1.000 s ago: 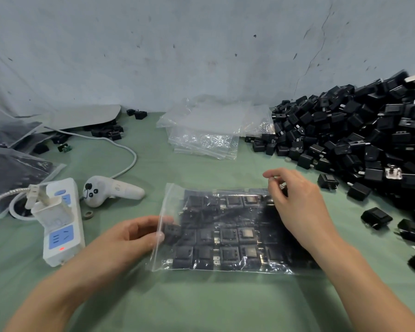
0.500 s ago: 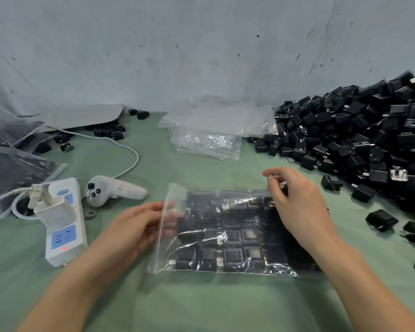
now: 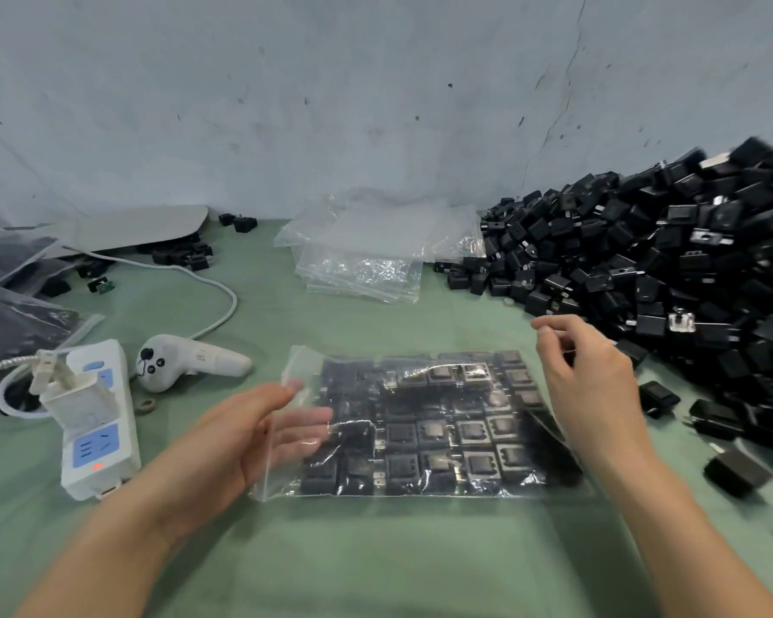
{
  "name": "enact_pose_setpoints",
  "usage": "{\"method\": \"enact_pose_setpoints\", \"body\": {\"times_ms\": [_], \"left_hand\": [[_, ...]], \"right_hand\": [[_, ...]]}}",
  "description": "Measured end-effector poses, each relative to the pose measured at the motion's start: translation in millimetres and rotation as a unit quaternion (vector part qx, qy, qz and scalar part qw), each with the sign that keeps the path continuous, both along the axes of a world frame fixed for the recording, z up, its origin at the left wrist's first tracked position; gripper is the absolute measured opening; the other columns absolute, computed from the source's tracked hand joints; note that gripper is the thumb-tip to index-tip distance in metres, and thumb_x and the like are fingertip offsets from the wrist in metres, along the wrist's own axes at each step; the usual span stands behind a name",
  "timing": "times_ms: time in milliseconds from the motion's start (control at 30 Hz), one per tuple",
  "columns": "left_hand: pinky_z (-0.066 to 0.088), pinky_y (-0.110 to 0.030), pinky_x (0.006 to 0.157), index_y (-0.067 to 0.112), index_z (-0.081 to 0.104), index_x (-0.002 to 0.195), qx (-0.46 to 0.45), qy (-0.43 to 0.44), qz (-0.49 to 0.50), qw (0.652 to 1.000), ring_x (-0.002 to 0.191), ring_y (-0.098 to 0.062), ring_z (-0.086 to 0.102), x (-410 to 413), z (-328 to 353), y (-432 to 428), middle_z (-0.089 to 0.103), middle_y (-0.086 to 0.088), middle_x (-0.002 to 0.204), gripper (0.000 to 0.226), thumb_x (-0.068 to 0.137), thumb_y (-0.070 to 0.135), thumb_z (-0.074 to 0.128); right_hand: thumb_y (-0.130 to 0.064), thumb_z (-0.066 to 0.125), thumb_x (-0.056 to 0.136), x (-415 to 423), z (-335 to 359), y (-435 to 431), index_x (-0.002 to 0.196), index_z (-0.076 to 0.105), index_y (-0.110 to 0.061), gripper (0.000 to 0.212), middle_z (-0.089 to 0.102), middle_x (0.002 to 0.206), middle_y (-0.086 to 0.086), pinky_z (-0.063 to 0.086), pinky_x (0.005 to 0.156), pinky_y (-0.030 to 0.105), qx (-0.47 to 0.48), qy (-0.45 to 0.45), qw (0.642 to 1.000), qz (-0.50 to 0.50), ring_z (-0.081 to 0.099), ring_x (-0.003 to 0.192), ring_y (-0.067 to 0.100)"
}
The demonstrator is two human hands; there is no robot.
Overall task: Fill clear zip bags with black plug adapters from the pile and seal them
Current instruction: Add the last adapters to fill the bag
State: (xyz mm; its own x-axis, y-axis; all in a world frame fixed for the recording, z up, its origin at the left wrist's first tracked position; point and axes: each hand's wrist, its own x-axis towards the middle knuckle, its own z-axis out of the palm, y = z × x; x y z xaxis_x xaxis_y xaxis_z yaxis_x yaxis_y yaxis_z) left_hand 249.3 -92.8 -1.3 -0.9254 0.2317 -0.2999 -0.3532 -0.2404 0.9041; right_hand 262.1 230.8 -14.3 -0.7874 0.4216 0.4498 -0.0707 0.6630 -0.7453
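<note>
Head view: the clear zip bag point(image 3: 302, 365) lies flat on the green table point(image 3: 376, 550), black plug adapters point(image 3: 478, 466) rowed inside. The left hand point(image 3: 242, 439), fingers straight, sits in its open end — likely spreading it; the right hand point(image 3: 594, 385) curls above — holding anything, I cannot tell.

We had two bare arms in frame, that was all of us on camera. Left forearm point(image 3: 121, 528) was uncovered from the bottom edge up to the wrist; right forearm point(image 3: 679, 541) the same. Left hand point(image 3: 251, 434) was bare, fingers slim, tips smeared by motion blur so we couldn't read nail detail. Right hand point(image 3: 594, 385) was bare too and sharper: knuckle ridges and faint tendon lines showed across its back, and the nail we could see looked short. Wide lens stretched both forearms thick toward the lower corners.
</note>
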Motion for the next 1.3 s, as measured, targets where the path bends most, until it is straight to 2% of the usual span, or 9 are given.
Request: {"method": "enact_pose_setpoints", "body": {"times_ms": [133,233,400,533,667,833,1000,1200,1300], "left_hand": [[0.061,-0.027,0.060,0.006,0.055,0.123,-0.007,0.006,-0.008,1.000,0.093,-0.032,0.074,-3,4,7,0.071,-0.027,0.107,0.043,0.085,0.024,0.063],[0.062,-0.029,0.058,0.001,0.059,0.114,-0.005,0.005,0.095,0.995,0.076,-0.027,0.076,-10,1,-4,0.074,-0.026,0.093,0.022,0.098,0.015,0.054],[0.057,-0.023,0.046,0.012,0.058,0.101,0.015,-0.007,0.212,0.977,0.048,-0.012,0.068,-15,-15,-32,0.071,-0.004,0.059,0.013,0.101,0.015,0.045],[0.056,-0.024,0.043,0.016,0.056,0.093,0.023,-0.023,0.226,0.974,0.046,-0.012,0.067,-17,-26,-42,0.070,-0.002,0.057,0.017,0.101,0.015,0.041],[0.056,-0.024,0.042,0.015,0.056,0.092,0.016,-0.012,0.228,0.973,0.045,-0.011,0.067,-20,-29,-40,0.070,-0.002,0.057,0.020,0.103,0.016,0.039],[0.056,-0.023,0.044,0.018,0.056,0.094,-0.006,0.001,0.230,0.973,0.046,-0.009,0.066,-22,-26,-33,0.062,-0.007,0.087,0.018,0.102,0.018,0.041],[0.055,-0.020,0.044,0.019,0.055,0.094,-0.011,0.010,0.239,0.971,0.073,-0.017,0.056,-23,-21,-26,0.059,-0.005,0.089,0.020,0.104,0.016,0.038],[0.055,-0.020,0.045,0.020,0.056,0.095,-0.014,0.010,0.253,0.967,0.076,-0.017,0.056,-25,-21,-26,0.060,-0.004,0.091,0.022,0.105,0.017,0.036],[0.056,-0.020,0.046,0.020,0.056,0.095,-0.014,0.011,0.255,0.967,0.076,-0.016,0.056,-26,-22,-27,0.060,-0.004,0.090,0.022,0.105,0.017,0.037]], "right_hand": [[-0.031,0.048,0.102,16,-4,30,0.104,0.066,-0.027,0.018,0.065,0.092,-0.003,0.041,0.065,0.034,0.001,-0.011,0.996,-0.088,0.060,0.072,0.010],[-0.031,0.052,0.101,30,-6,52,0.107,0.067,-0.022,0.019,0.059,0.099,0.004,0.042,0.073,0.038,0.042,-0.033,0.985,-0.166,0.056,0.087,0.026],[-0.037,0.062,0.095,52,-12,80,0.118,0.067,-0.010,0.036,0.052,0.110,0.022,0.040,0.091,0.050,0.160,-0.107,0.939,-0.285,0.047,0.105,0.042],[-0.057,0.050,0.094,57,-24,83,0.127,0.062,-0.018,0.052,0.048,0.126,0.014,0.038,0.097,0.047,0.198,-0.243,0.909,-0.275,0.039,0.122,0.036],[-0.061,0.051,0.092,55,-28,84,0.131,0.059,-0.022,0.056,0.048,0.132,0.010,0.042,0.096,0.046,0.224,-0.256,0.908,-0.243,0.040,0.124,0.034],[-0.046,0.070,0.087,43,-30,78,0.122,0.063,-0.016,0.046,0.055,0.123,0.007,0.047,0.089,0.046,0.232,-0.182,0.942,-0.158,0.051,0.113,0.031],[-0.034,0.075,0.086,38,-33,71,0.124,0.061,-0.012,0.046,0.060,0.116,0.008,0.052,0.080,0.047,0.249,-0.126,0.955,-0.103,0.056,0.106,0.032],[-0.031,0.076,0.085,39,-35,68,0.125,0.060,-0.017,0.045,0.057,0.108,0.004,0.050,0.075,0.044,0.228,-0.067,0.967,-0.091,0.053,0.099,0.028],[-0.030,0.075,0.087,37,-28,65,0.124,0.061,-0.024,0.040,0.059,0.103,-0.005,0.047,0.075,0.034,0.115,-0.013,0.991,-0.067,0.055,0.093,0.019]]}}
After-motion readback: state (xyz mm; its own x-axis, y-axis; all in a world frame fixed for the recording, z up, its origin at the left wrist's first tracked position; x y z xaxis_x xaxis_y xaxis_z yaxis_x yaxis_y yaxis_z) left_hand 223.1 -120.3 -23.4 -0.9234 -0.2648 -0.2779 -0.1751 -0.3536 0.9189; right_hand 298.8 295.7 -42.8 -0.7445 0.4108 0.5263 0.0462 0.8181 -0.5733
